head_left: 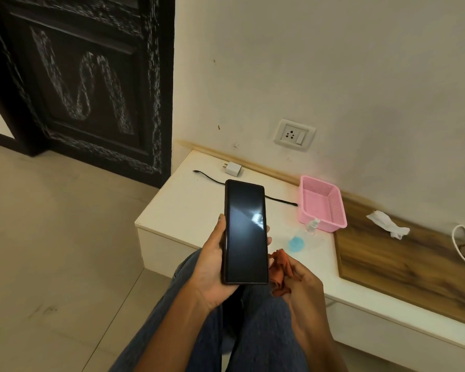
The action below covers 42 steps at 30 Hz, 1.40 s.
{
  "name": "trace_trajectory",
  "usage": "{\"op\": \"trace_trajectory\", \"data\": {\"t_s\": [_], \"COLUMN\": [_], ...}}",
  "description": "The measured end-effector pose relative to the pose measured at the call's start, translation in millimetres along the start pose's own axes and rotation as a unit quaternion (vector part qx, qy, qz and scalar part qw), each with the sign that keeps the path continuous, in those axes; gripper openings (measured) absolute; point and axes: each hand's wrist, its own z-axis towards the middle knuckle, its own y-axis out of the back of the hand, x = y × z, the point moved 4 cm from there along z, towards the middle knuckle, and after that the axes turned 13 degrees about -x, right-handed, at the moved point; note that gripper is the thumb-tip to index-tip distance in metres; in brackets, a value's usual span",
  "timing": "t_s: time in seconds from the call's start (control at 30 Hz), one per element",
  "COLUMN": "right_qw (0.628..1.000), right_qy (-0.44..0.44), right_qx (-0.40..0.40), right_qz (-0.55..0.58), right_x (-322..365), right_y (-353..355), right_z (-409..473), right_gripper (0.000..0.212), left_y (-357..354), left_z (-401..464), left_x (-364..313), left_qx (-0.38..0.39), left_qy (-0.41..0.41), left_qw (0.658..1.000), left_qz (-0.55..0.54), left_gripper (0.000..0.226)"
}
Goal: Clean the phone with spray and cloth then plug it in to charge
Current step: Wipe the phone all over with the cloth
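From the head camera, the person sits with denim-clad knees against a low white table (188, 208). The left hand (212, 267) cradles a tall black glass-fronted phone (245, 232) upright over the lap, thumb along its left edge and fingers (268, 238) curled round the right edge, so the dark screen faces up toward the eyes; that hold leaves the whole glass free for wiping or inspection. The right hand (302, 280) sits just right of the phone's lower corner with its fingers closed on a crumpled orange cleaning cloth (281, 272), which touches or nearly touches the phone's edge, ready to pass over the screen.

On the table to the right, near the hands, a small clear spray bottle with blue liquid (304, 236) lies tilted against the front of a pink perforated plastic basket (321, 202), within reach of the right hand. Farther off, a white charger plug (232, 168) rests by the wall, and a black cable (277, 199) runs behind the phone, its ends showing on either side. A white wall socket with a switch (294, 134) is mounted just above, so charging can happen without moving away. A crumpled white tissue (388, 224) lies on the wooden section at the far right.

I judge the cleaning step is in hand and charging not yet begun.
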Motion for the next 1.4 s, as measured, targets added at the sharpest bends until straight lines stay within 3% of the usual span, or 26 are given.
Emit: {"op": "trace_trajectory", "data": {"t_s": [0.4,0.87,1.0,1.1,1.4], "right_qw": [0.999,0.999,0.998,0.997,0.992], "right_qy": [0.031,-0.016,-0.030,-0.032,-0.078], "right_qx": [-0.012,0.016,0.024,0.041,0.015], "right_qz": [-0.032,0.025,0.048,0.056,0.097], "right_x": [15,17,14,12,9], "right_y": [-2,-5,-8,-13,-33], "right_z": [-14,-18,-15,-12,27], "right_gripper": [0.026,0.039,0.026,0.019,0.023], "left_y": [-9,0,6,7,-2], "left_z": [-6,3,9,14,62], "left_x": [1,-5,-3,-1,-10], "left_qx": [0.041,-0.055,-0.120,-0.165,-0.252], "left_qy": [0.028,-0.031,-0.052,-0.066,-0.101], "left_qw": [0.999,0.995,0.974,0.952,0.912], "left_qz": [-0.013,0.076,0.183,0.250,0.307], "left_gripper": [0.067,0.065,0.074,0.069,0.074]}}
